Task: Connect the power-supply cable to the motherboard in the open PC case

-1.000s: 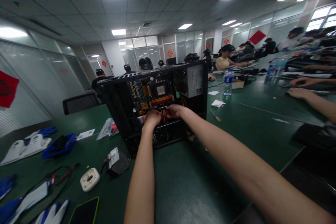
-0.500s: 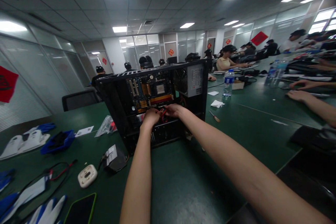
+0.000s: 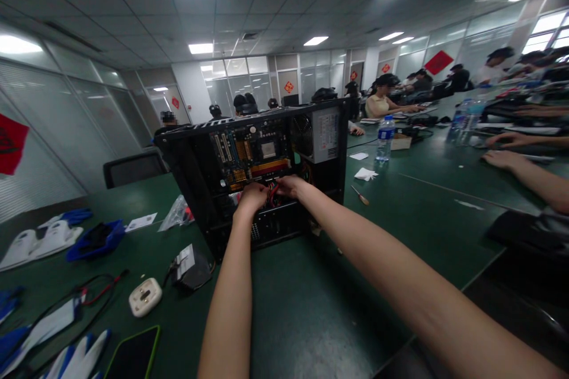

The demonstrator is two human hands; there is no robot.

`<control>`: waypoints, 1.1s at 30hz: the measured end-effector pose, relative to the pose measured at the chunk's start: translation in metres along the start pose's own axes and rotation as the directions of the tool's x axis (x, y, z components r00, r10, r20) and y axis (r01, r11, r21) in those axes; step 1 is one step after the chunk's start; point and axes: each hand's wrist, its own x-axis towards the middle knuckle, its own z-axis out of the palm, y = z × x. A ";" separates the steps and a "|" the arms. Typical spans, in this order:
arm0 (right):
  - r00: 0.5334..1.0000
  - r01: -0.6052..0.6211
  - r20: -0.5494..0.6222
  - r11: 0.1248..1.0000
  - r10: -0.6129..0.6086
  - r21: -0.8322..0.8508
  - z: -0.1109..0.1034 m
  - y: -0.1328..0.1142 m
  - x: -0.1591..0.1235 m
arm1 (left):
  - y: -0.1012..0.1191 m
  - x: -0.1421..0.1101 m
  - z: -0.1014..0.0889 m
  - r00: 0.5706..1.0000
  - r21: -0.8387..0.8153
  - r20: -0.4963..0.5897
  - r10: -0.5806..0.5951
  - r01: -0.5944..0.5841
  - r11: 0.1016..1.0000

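Observation:
An open black computer case [image 3: 189,189] stands on the green table in front of me. Inside it are a motherboard [image 3: 268,150] and, at the upper right, a grey power supply [image 3: 325,136] with a fan. Both my hands reach into the lower part of the case. Between them runs a bundle of coloured cables [image 3: 272,191], red ones among them. My left hand [image 3: 254,197] is closed on the bundle from the left. From the right, my right hand [image 3: 290,186] pinches the same cables. The cable ends are hidden by my fingers.
On the left lie a blue tray [image 3: 98,241], a phone [image 3: 134,355], a white round-cornered device [image 3: 145,297], work gloves [image 3: 82,358] and a dark boxy part [image 3: 192,269]. To the right are a screwdriver [image 3: 361,196], crumpled tissue [image 3: 365,174] and a water bottle [image 3: 384,138]. Other people's hands [image 3: 507,160] rest farther right.
The whole view has shifted slightly, so the case appears a little farther left. Both hands stay at the cables, and the red strands show a bit more between them.

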 end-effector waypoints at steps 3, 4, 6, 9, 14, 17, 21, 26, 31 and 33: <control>1.000 0.020 -0.013 1.000 -0.020 -0.002 0.001 0.001 0.001 | 0.000 0.000 0.000 1.000 -0.007 0.000 0.001 -0.001 1.000; 1.000 0.025 -0.017 1.000 -0.025 -0.005 0.001 0.001 0.001 | 0.000 0.000 0.000 1.000 -0.010 -0.001 0.003 -0.003 1.000; 0.999 0.031 -0.025 0.999 -0.031 -0.014 0.001 0.001 0.002 | 0.000 0.000 0.000 1.000 -0.013 -0.003 0.008 -0.008 1.000; 0.999 0.035 -0.033 0.999 -0.036 -0.027 0.002 0.000 0.003 | 0.001 0.000 -0.001 1.000 -0.012 -0.006 0.010 -0.010 1.000; 0.999 0.039 -0.019 0.998 -0.041 -0.056 0.000 -0.005 0.001 | 0.002 -0.001 -0.002 1.000 -0.007 -0.012 0.010 -0.010 1.000; 0.999 0.052 -0.010 0.994 -0.053 -0.098 0.000 -0.008 -0.002 | 0.002 0.000 -0.001 1.000 -0.007 -0.012 0.014 -0.015 1.000; 0.991 0.120 -0.029 0.972 -0.129 -0.200 0.002 -0.008 -0.006 | 0.001 0.000 0.000 1.000 -0.013 -0.005 0.017 -0.017 1.000; 0.957 0.271 0.024 0.859 -0.290 -0.434 0.001 -0.002 -0.026 | 0.002 0.000 0.001 1.000 -0.016 -0.014 0.008 -0.009 1.000; 0.777 0.622 0.341 0.558 -0.530 -0.549 -0.024 -0.016 -0.111 | 0.007 -0.003 0.002 1.000 -0.017 -0.020 0.010 -0.011 1.000; 0.647 0.755 0.444 0.443 -0.620 -0.483 -0.041 -0.026 -0.153 | 0.010 -0.005 0.002 1.000 -0.005 -0.006 0.009 -0.009 1.000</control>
